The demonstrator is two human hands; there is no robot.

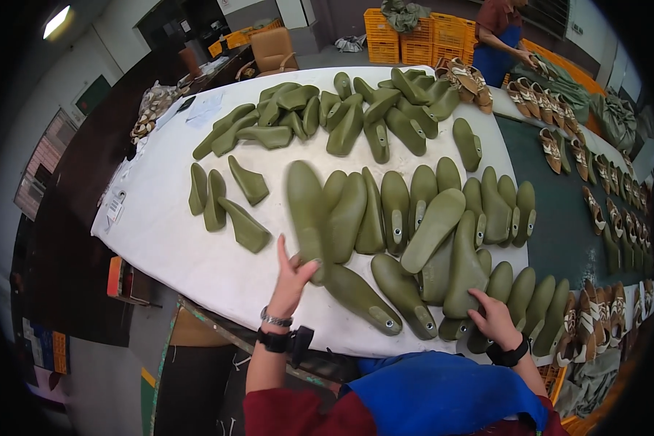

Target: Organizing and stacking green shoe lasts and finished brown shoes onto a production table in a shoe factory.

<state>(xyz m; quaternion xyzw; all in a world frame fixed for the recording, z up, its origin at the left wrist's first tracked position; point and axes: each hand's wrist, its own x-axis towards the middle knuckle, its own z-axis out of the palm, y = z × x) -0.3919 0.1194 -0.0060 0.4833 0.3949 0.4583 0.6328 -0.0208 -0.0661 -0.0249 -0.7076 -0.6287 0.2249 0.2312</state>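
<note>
Green shoe lasts cover much of the white table. My left hand [294, 280] grips the lower end of one shoe last [307, 207], which stands tilted up and looks slightly blurred; the index finger stretches along its side. My right hand [495, 321] has its fingers at the heel end of another shoe last [463, 269], which leans over its neighbours; the palm side is partly hidden. Between the hands, a shoe last [434, 229] lies sole up across others. Two more, one a long shoe last [363, 299], lie near the front edge.
A heap of lasts [345, 123] lies at the table's far side, with several loose ones [214, 200] at left. On the right, a dark green surface [563, 218] holds rows of brown-and-white shoes [594, 211]. Orange crates [383, 36] and another person [498, 40] are behind.
</note>
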